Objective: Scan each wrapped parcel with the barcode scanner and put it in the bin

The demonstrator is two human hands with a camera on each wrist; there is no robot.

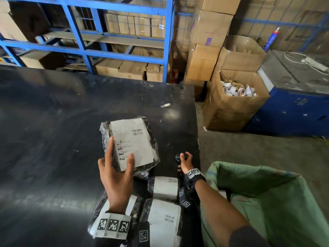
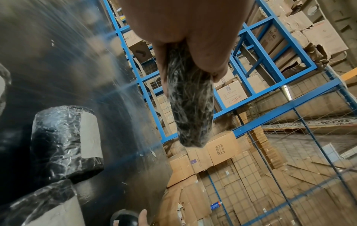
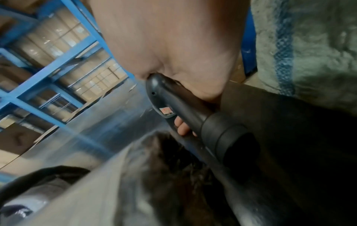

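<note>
Black tabletop (image 1: pixel 53 122) stretches bare to your left and far ahead, so you have wide room on that side; its right edge runs just beside your right hand (image 1: pixel 186 162), and past that edge the green woven sack (image 1: pixel 267 189) stands open at the near right. Your left hand (image 1: pixel 115 173) holds one wrapped parcel (image 1: pixel 131 141) up above the middle of the table, thumb curled onto the white label, fingers behind it. That parcel is a flat packet in crinkled clear film over something dark, its label facing you with barcodes near the far right corner. From the left wrist view you see its thin edge (image 2: pixel 190 107) pinched between thumb and fingers. Your right hand is wrapped round the handle of the black barcode scanner (image 3: pixel 185 116), low at the table's right edge. Three more wrapped parcels (image 1: pixel 165 188) lie at the near edge, between your forearms.
</note>
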